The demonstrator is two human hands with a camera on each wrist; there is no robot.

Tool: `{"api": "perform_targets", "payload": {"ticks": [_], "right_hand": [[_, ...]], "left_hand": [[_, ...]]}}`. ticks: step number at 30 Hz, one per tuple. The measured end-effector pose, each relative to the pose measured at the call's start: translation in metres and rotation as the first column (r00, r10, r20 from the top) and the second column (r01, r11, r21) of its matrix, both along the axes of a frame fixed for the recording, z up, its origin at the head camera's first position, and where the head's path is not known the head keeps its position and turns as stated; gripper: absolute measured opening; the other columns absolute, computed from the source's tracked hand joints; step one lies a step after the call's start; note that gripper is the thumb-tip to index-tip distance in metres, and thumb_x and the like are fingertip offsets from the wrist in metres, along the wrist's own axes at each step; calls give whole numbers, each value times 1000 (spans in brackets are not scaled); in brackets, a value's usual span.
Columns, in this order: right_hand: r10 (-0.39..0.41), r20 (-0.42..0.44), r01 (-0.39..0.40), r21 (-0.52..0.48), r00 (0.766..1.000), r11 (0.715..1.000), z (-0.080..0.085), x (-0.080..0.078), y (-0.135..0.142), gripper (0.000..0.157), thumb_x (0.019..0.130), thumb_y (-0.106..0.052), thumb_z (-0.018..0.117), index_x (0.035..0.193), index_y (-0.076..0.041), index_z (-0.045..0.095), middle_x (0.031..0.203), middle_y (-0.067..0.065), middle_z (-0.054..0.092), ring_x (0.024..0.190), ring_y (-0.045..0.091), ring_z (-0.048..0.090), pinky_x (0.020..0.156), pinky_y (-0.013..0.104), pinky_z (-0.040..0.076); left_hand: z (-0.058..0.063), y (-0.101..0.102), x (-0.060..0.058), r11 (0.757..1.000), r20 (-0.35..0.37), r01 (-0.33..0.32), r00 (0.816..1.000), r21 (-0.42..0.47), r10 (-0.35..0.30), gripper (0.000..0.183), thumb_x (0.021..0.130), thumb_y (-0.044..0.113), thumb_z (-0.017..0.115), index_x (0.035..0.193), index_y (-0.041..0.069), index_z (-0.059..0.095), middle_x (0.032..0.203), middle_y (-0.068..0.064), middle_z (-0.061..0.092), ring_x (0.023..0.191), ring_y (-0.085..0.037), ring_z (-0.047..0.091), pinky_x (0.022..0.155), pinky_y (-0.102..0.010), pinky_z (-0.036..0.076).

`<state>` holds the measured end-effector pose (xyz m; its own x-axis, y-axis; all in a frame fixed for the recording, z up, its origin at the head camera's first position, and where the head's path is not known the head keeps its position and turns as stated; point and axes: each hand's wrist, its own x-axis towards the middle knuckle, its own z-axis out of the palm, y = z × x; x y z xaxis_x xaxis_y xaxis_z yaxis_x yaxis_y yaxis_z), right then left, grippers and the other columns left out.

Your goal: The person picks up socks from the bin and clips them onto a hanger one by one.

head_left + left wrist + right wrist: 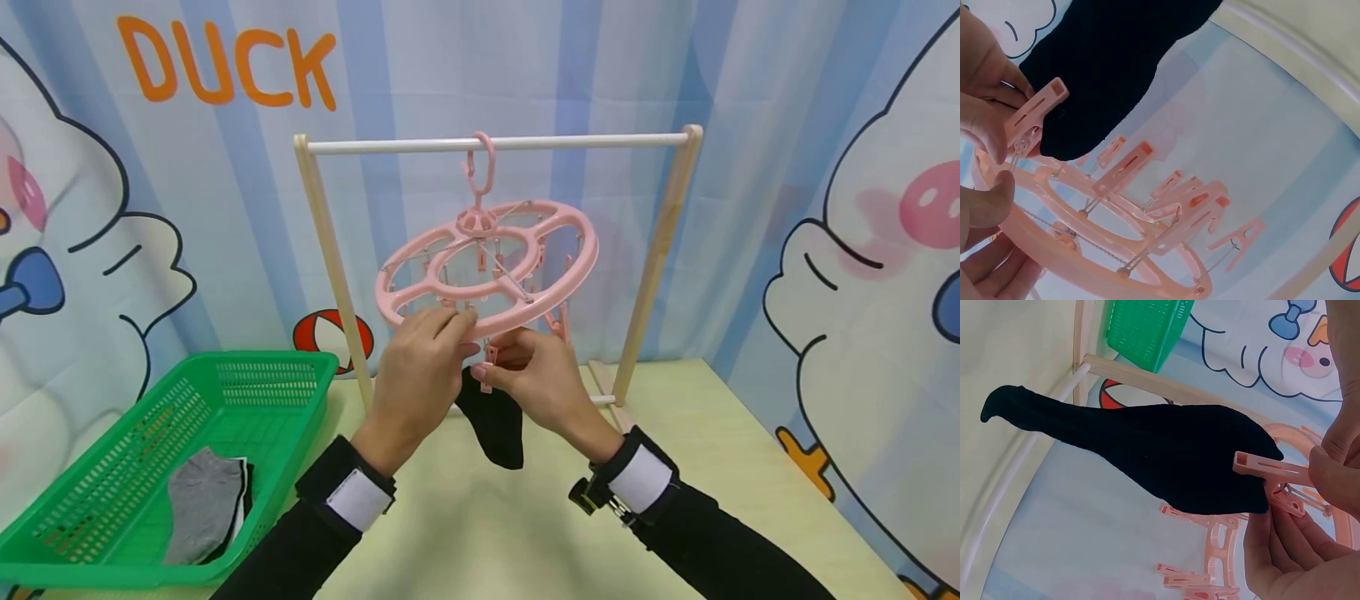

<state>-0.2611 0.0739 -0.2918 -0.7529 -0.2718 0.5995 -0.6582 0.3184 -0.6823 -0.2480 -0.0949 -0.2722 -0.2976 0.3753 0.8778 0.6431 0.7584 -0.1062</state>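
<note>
A pink round clip hanger (581,250) hangs by its hook from a white rail. My left hand (420,362) holds the hanger's near rim, its fingers curled over it. Just right of it, my right hand (543,383) pinches a pink clothespin (1272,467) between thumb and fingers. A black sock (497,425) dangles below; in the right wrist view its upper edge sits in the clothespin's jaws. Other pink clothespins (1125,169) hang from the hanger in the left wrist view. Part of my right fingers is hidden behind the clothespin in the head view.
A green basket (300,367) stands at the left with grey, white and black socks (202,504) inside. The wooden rack (660,258) with its white rail (585,142) stands on a pale table (675,467). Behind hangs a printed curtain (420,67).
</note>
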Motion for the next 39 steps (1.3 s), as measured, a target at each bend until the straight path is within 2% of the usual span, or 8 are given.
{"api": "perform_targets", "payload": {"ticks": [12,18,19,21,25,26,28,39], "right_hand": [[42,12,-42,0,999,999,-2,0,-2,25,85,-9,76,107,-6,68,84,2,70,70,12,67,67,35,58],[16,19,-16,35,1000,999,-2,2,0,36,83,-12,78,117,-9,67,91,3,71,77,10,68,73,37,58],[6,12,-7,40,1000,999,-2,2,0,38,83,-12,79,118,-9,67,92,3,72,79,10,68,81,38,56],[-16,12,16,55,1000,998,-1,2,1,41,82,-14,80,120,-9,66,95,5,72,82,12,68,82,40,55],[-81,26,78,102,996,992,-2,2,3,45,80,-20,81,120,-7,66,99,8,71,84,15,68,82,39,55],[-90,37,86,112,995,990,-3,2,3,44,80,-21,81,119,-6,66,100,9,71,83,16,68,73,40,58],[-105,47,98,137,993,986,-4,3,5,41,81,-23,80,115,-5,67,96,9,71,81,15,68,70,39,58],[-87,79,59,313,993,948,-16,1,20,33,87,-29,74,108,-4,69,89,3,71,80,12,67,68,37,57]], "left_hand": [[-3,-4,0,1000,-11,-4,1000,0,4,33,79,-1,78,111,-2,69,97,-14,67,88,-28,61,83,-39,54],[-4,-6,0,1000,-26,-18,1000,-12,18,33,78,-1,79,110,-1,69,95,-14,67,90,-28,62,84,-39,54],[-3,-6,0,1000,-26,-17,1000,-14,17,33,78,-1,79,110,-1,69,94,-14,67,90,-28,62,83,-39,54],[-1,-8,0,1000,-26,-19,999,-18,19,33,78,-2,79,110,-2,69,93,-14,67,89,-28,62,83,-40,55],[3,-12,-1,999,-37,-32,999,-26,31,33,77,-2,79,109,-2,69,90,-15,67,86,-29,64,78,-40,56],[4,-13,-2,999,-40,-35,999,-26,34,32,77,-2,79,108,-2,69,90,-14,67,85,-29,64,77,-40,57],[6,-15,-2,999,-44,-38,998,-25,37,32,78,-1,79,109,-1,69,90,-14,68,84,-28,64,75,-39,57],[12,-34,-7,998,-50,-65,997,-15,65,25,77,-2,79,100,-1,69,88,-13,68,82,-28,65,74,-40,58]]}}
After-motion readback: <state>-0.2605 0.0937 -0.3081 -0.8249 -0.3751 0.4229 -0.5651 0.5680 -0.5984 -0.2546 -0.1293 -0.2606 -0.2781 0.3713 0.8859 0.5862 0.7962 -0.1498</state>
